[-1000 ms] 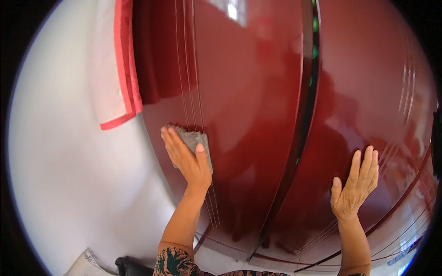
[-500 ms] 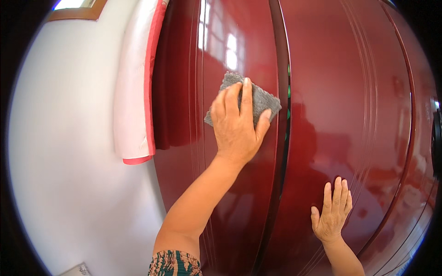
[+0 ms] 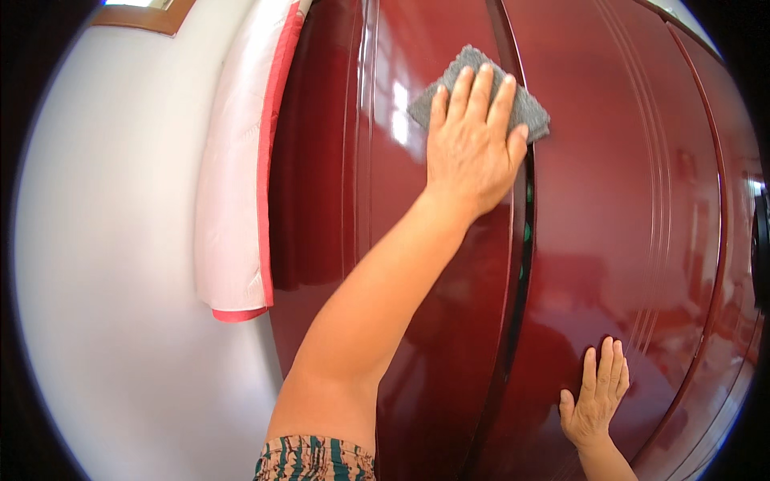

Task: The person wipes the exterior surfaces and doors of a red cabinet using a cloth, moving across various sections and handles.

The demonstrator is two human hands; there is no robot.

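My left hand point(image 3: 472, 156) presses a grey cloth point(image 3: 528, 114) against a glossy dark-red cabinet door point(image 3: 433, 345), high up beside the narrow dark gap point(image 3: 517, 313) between two doors. Its fingers lie stretched over the cloth, whose right corner reaches across the gap. The cloth's middle is hidden under the palm and fingers. Lower down on the right, my right hand point(image 3: 595, 401) rests with its palm toward the right-hand door point(image 3: 593, 208), fingers extended and nothing held.
At the left of the cabinet hangs a long pale-pink roll or cover point(image 3: 233, 216) with a red edge, its lower end free. A white wall point(image 3: 104, 264) stands beyond it. The corner of a brown wooden frame point(image 3: 144, 18) shows at the top left.
My left hand has slid the cloth upward and to the right, over the gap between the doors. My right hand stays spread at the right-hand door while the view has shifted slightly.
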